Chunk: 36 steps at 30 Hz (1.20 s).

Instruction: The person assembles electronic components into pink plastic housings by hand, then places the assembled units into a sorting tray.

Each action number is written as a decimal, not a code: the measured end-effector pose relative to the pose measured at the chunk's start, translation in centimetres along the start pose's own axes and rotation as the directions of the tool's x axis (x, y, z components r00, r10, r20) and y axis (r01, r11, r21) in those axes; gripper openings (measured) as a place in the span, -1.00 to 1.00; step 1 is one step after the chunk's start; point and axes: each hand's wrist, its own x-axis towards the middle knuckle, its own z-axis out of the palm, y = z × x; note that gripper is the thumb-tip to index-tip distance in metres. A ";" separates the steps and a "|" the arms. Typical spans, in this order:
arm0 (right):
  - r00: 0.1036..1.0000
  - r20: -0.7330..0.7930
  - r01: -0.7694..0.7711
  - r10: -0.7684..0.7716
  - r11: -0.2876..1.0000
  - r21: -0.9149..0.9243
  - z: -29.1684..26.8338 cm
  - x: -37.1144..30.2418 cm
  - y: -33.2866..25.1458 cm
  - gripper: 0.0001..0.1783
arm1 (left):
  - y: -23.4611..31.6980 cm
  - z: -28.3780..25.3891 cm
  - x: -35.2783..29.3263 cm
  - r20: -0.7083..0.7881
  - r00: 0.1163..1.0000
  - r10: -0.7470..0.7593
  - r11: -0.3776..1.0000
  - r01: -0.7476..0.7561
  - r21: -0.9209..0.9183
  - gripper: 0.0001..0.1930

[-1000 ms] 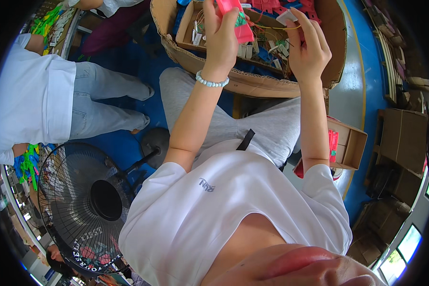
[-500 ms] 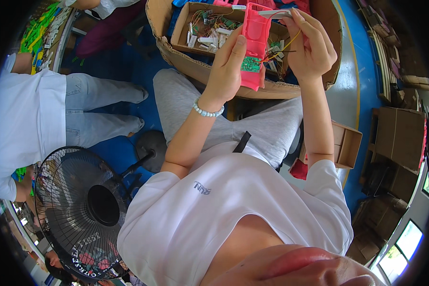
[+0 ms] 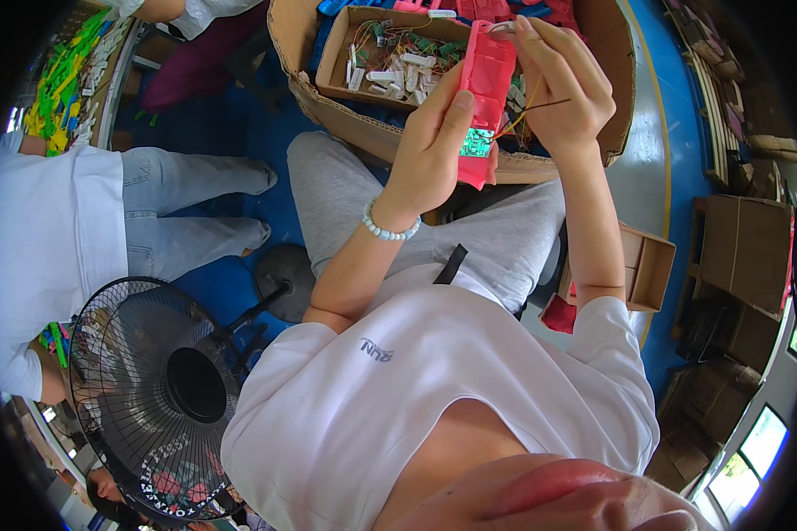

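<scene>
My left hand point(image 3: 429, 146), a beaded bracelet on its wrist, is closed round a long pink plastic casing point(image 3: 490, 78), held tilted above the big carton. A green circuit board point(image 3: 476, 142) lies in the casing's lower end and looks bright. Yellow and dark wires point(image 3: 524, 109) run from it toward my right hand point(image 3: 565, 84). The fingers of that hand are closed at the casing's top end on a small whitish part point(image 3: 503, 28), which they mostly hide. Behind the casing, a smaller cardboard box point(image 3: 335, 87) holds white pieces and wired green boards.
The large carton point(image 3: 363, 133) between my knees also holds pink and blue plastic parts. A black fan point(image 3: 155, 389) stands at my left, near a person in white point(image 3: 53, 221) at a table of colourful parts. An open cardboard box point(image 3: 651, 270) and stacked cartons point(image 3: 742, 252) are on the right.
The casing has moved slightly right and down. The whitish part, earlier sticking out over its top end, is now mostly covered by my right fingers. The circuit board looks brighter.
</scene>
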 end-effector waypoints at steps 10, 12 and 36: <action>0.770 0.454 -0.634 0.447 0.465 0.618 -1.0 -2.4 0.5 -0.57 | 0.7 0.0 -0.2 0.030 0.995 -0.096 0.919 0.100 -0.381 -0.57; 0.733 0.442 -0.666 0.517 0.413 0.621 0.0 -3.3 0.0 -0.49 | 0.8 0.3 -0.3 0.031 0.989 -0.145 0.888 0.144 -0.437 -0.57; 0.479 0.720 -0.704 0.501 -0.271 0.657 0.1 -6.4 -3.2 -0.65 | -3.4 -3.4 -0.9 -0.012 0.967 0.256 0.938 -0.245 0.246 -0.69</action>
